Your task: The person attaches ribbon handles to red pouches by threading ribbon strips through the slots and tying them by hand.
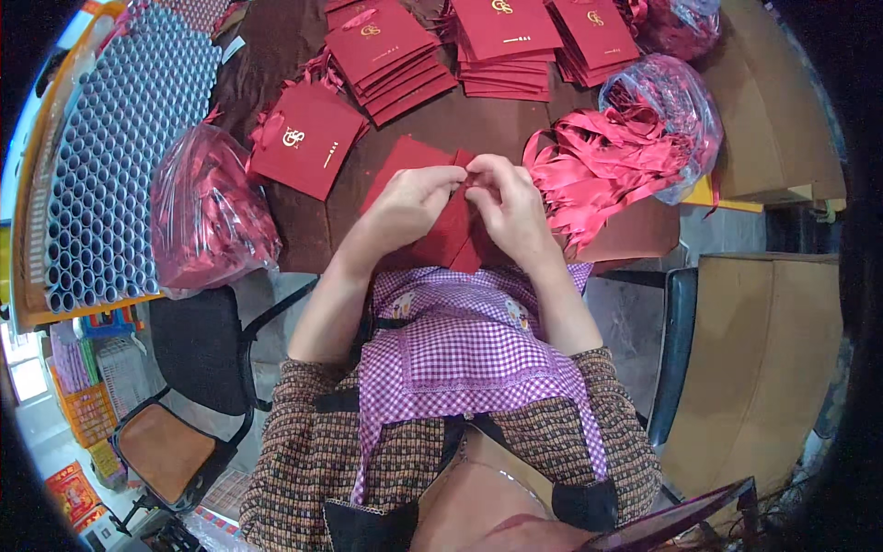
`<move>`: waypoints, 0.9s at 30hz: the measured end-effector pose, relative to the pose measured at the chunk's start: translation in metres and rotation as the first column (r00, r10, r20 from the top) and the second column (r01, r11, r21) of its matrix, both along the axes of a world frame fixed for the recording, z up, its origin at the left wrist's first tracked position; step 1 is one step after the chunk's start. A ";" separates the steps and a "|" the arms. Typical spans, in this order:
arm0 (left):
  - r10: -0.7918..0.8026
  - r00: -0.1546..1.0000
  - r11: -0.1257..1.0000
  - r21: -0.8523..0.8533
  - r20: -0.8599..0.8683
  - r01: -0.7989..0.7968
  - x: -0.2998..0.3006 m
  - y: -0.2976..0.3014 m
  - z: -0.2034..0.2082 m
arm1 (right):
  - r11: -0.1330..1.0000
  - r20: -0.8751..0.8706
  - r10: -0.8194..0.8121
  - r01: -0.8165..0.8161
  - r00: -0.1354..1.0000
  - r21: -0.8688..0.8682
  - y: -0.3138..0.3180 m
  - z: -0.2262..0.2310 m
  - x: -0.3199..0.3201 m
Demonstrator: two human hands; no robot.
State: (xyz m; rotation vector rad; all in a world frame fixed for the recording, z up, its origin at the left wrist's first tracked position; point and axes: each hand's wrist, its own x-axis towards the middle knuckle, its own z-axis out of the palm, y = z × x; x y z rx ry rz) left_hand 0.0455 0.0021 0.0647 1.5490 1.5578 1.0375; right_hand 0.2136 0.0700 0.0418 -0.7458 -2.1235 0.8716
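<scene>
A dark red paper gift bag lies at the near edge of the table in front of me, partly under both hands. My left hand pinches at its upper edge with thumb and fingers together. Close beside it, my right hand is closed at the same edge, fingertips nearly meeting the left ones. Whatever small part sits between the fingertips is hidden. To the right, a heap of loose red ribbons spills from a clear plastic bag.
Stacks of finished red gift bags stand along the far side, with one single bag nearer. A plastic sack of red ribbon sits at left, by a rack of white tubes. Cardboard boxes stand at right.
</scene>
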 end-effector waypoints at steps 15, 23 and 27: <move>0.176 0.984 0.984 -0.012 0.026 -0.175 0.008 0.003 -0.045 | 0.954 0.291 0.295 -0.295 0.910 -0.044 0.026 0.016 0.016; 0.069 0.993 0.988 0.143 -0.092 -0.055 0.013 -0.010 -0.042 | 0.922 0.373 0.385 -0.336 0.845 -0.189 0.024 0.015 0.018; -0.011 0.969 0.959 0.271 -0.247 0.080 0.011 -0.010 -0.024 | 0.868 0.263 0.472 -0.392 0.841 -0.304 0.029 0.022 0.024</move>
